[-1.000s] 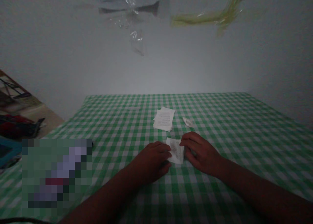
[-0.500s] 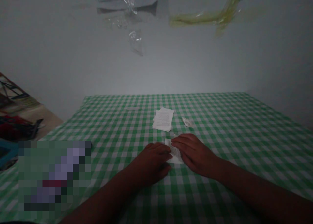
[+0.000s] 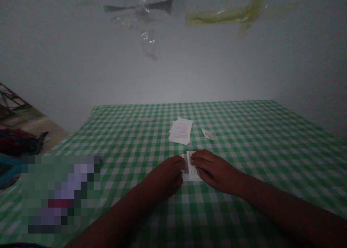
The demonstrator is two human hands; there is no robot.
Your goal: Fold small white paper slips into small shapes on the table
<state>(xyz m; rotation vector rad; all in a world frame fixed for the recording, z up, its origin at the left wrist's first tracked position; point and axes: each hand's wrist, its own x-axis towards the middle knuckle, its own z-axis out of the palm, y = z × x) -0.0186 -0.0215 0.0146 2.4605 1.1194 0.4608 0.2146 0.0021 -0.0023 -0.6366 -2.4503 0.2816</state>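
A small white printed paper slip (image 3: 191,170) lies on the green-and-white checked tablecloth (image 3: 244,147) between my hands. My left hand (image 3: 165,175) rests on the cloth with curled fingers, its fingertips at the slip's left edge. My right hand (image 3: 214,170) lies over the slip's right side, fingers pressed together on it and folding it. Farther back a stack of white printed papers (image 3: 181,131) lies flat, and a tiny crumpled scrap (image 3: 207,134) sits to its right.
A plain grey wall (image 3: 189,71) rises behind the table, with clear and yellowish plastic (image 3: 230,15) hanging near the top. A pixelated patch (image 3: 61,197) covers the table's near left. Dark clutter (image 3: 18,143) sits on the floor at the left.
My right hand has slid left over the slip, which now shows narrower. My left hand's fingers have curled in at its left edge.
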